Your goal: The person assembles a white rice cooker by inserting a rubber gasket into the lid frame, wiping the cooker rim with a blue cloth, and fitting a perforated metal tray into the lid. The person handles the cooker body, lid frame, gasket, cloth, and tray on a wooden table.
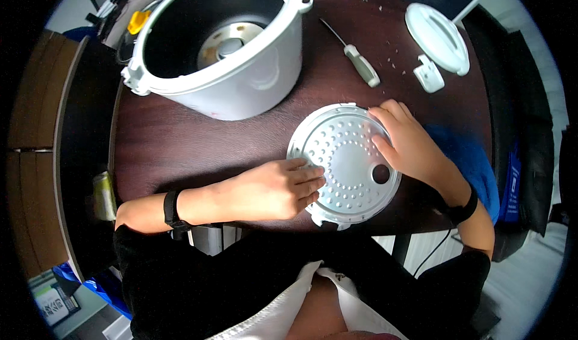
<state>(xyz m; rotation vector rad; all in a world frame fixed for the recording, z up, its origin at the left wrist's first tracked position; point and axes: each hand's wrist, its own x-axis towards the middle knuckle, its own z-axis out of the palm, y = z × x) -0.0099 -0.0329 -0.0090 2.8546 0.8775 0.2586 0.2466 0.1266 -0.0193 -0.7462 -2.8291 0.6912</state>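
Observation:
A round silver rice cooker lid (349,159), its dimpled metal inner side up, lies near the table's front edge. A round hole pierces the plate toward the right. My left hand (286,186) holds its left edge, fingers bent over the dimpled face; the thumb is hidden. At the upper right rim my right hand (406,138) grips the lid, thumb on the metal and fingers around the edge. Beyond the lid, at the back left, stands the white rice cooker body (259,75), its top uncovered, with a round heating plate (232,44) inside.
A screwdriver (362,66) with a grey-green handle lies past the lid. Further right are a white oval cover (436,38), a small white plastic part (428,75) and scattered small screws (390,60). Blue cloth (466,159) hangs by the table's right edge. A can (104,197) stands left.

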